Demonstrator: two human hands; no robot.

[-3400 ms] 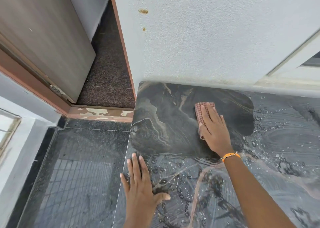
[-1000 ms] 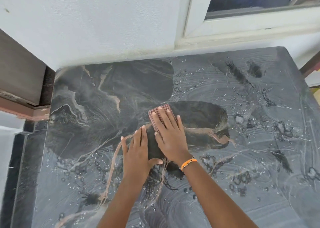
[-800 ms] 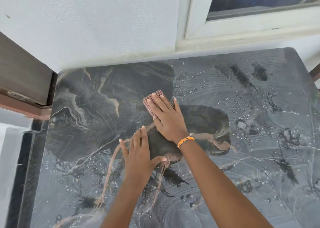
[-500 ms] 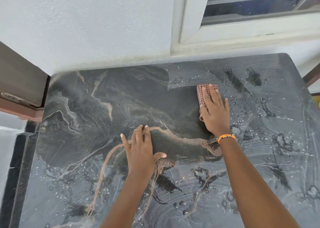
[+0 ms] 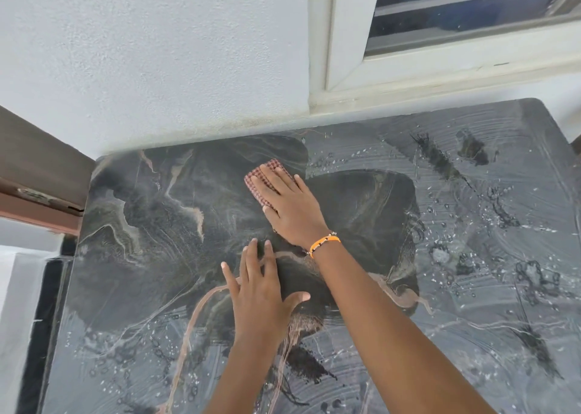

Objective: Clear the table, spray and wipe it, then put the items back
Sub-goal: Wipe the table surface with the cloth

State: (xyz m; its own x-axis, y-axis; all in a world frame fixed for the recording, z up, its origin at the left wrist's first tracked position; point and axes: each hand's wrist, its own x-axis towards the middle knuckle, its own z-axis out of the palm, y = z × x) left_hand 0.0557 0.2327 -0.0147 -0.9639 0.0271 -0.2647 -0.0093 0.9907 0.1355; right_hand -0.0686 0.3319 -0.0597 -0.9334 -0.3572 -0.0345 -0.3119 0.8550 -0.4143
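My right hand (image 5: 290,204) lies flat, fingers together, pressing the checked red cloth (image 5: 263,180) onto the dark marbled surface (image 5: 151,240). The cloth sits in the upper middle of the frame, near the wall (image 5: 157,51); only its far end shows past my fingertips. My left hand (image 5: 262,291) is spread open, palm down, in the centre of the frame, holding nothing and bracing me just below my right wrist with its orange band (image 5: 323,244).

The upper left and centre of the surface look dark and clear, so I judge them wiped. The right side and the lower edge of the frame are filmed grey with streaks and droplets (image 5: 490,224). To do this well, I'd keep my palm's weight even on the cloth, sweep in overlapping passes from the clean patch out toward the wet right side, and turn the cloth once it is soaked, so I don't drag the film back. My bracing hand should shift onto unwiped ground.

No containers, bottles or other items are in view, so I can't say where the cleared things wait.
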